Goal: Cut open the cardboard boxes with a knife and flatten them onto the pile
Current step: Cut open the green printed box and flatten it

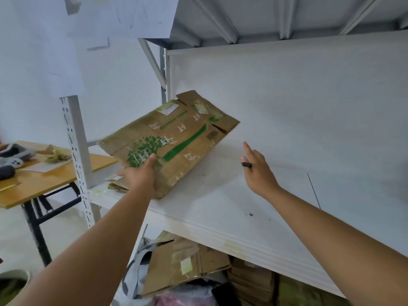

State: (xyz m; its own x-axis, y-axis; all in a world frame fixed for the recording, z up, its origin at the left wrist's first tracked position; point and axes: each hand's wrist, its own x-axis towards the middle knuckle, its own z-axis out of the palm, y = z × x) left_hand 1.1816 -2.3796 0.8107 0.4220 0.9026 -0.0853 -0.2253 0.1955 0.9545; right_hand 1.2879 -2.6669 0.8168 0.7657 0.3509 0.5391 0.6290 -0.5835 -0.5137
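A flattened brown cardboard box (pixel 176 138) with a green tree print is tilted above the white shelf (pixel 220 202), its near edge low and its far end raised. My left hand (pixel 141 175) grips its near edge, thumb on top. My right hand (pixel 257 171) hovers to the right of the box, index finger stretched forward, the other fingers curled round a small dark knife handle (pixel 246 164). A pile of flattened cardboard (pixel 189 266) lies under the shelf.
A wooden folding table (pixel 44 180) stands at the left with grey objects and paper scraps on it. The shelf's perforated metal post (pixel 76 151) rises between table and shelf. Another shelf board hangs overhead. Bags and plastic lie beside the lower cardboard pile.
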